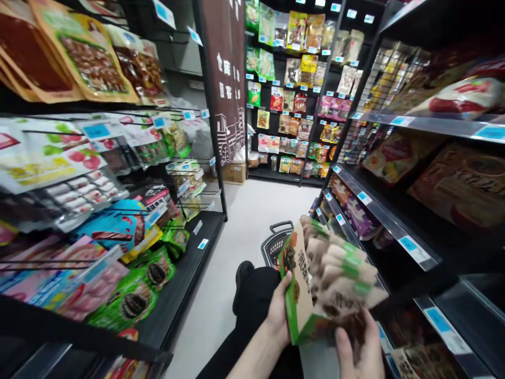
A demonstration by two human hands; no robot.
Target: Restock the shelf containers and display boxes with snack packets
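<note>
My left hand (280, 310) grips the left side of an open cardboard display box (302, 263), with its thumb on the printed panel. The box is green and tan with dark lettering, and it is tilted. Inside stand several tan snack packets (343, 263) with green bands, packed in a row. At the near right end of the box, my right hand (361, 342) has its thumb and fingers closed round a brownish packet (353, 321), which is blurred. The fingertips of my left hand are hidden behind the box.
A dark shopping basket (272, 247) stands on the pale floor (248, 210) beyond my bent knee (256, 289). Shelves of bagged snacks rise closely on the left (197, 252) and right (394, 226). More bags hang on the back rack (292, 110), beside a cardboard carton (234, 173).
</note>
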